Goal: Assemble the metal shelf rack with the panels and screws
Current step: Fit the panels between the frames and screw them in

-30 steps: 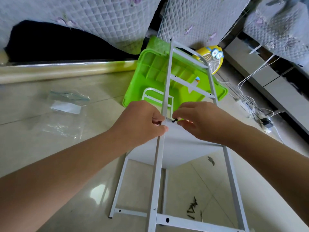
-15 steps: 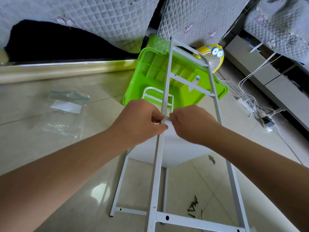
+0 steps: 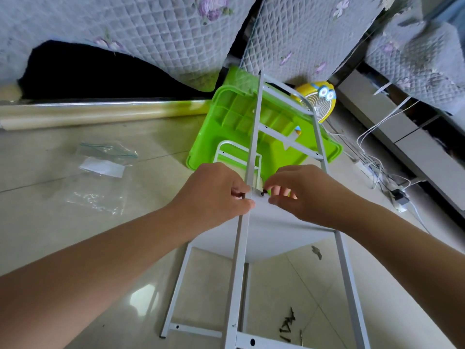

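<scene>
Left grip (image 3: 214,195) tight around the white upright (image 3: 254,137), right grip (image 3: 309,195) at 1 black screw (image 3: 263,192) (pinch or mere touch unclear, shank hidden).

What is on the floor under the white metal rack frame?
Through the white metal rack frame, loose black screws show on the glossy tiled floor. The white shelf panel covers whatever lies beneath it.
</scene>
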### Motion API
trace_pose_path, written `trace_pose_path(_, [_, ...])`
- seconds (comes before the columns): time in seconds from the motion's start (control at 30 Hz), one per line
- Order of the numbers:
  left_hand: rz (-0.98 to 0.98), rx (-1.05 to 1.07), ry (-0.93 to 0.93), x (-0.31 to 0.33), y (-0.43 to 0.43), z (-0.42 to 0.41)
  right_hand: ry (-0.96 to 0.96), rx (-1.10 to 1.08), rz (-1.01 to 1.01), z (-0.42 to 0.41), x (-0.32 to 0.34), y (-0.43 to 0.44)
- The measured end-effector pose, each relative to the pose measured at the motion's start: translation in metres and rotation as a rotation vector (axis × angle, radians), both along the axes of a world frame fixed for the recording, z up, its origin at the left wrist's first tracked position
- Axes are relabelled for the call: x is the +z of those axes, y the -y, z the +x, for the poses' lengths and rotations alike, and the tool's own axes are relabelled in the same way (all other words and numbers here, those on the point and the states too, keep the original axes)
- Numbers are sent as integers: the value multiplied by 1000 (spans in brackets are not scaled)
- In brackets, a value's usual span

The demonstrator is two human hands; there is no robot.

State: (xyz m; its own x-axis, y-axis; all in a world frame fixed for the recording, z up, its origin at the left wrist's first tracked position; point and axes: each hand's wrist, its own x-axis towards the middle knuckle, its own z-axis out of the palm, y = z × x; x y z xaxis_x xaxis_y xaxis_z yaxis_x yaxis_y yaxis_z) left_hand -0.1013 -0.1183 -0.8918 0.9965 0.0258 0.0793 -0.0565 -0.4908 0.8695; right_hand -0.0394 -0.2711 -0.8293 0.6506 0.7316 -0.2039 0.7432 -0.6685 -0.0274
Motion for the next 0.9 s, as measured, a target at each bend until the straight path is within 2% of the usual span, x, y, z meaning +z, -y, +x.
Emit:
trace_pose_path(0.23, [78, -16, -21, -2, 0, 1, 83, 157, -32, 1, -9, -7])
trace_pose_path(0.47, [7, -3, 1, -1, -1, 1, 123, 229, -74, 4, -9, -1])
trace_pose_path(0.67, [-40, 24, 15, -3, 3, 0, 412, 293, -161, 6, -15, 4])
trace_pose_path(0.77, [-43, 20, 21, -5, 2, 1, 402, 135, -239, -6, -26, -8])
trace_pose_path(0.87, [-36, 9, 11, -4, 3, 1, 176, -240, -261, -8, -28, -21])
trace_pose_path(0.9, [-24, 3, 11, -4, 3, 1, 113, -297, -266, -5, -30, -23])
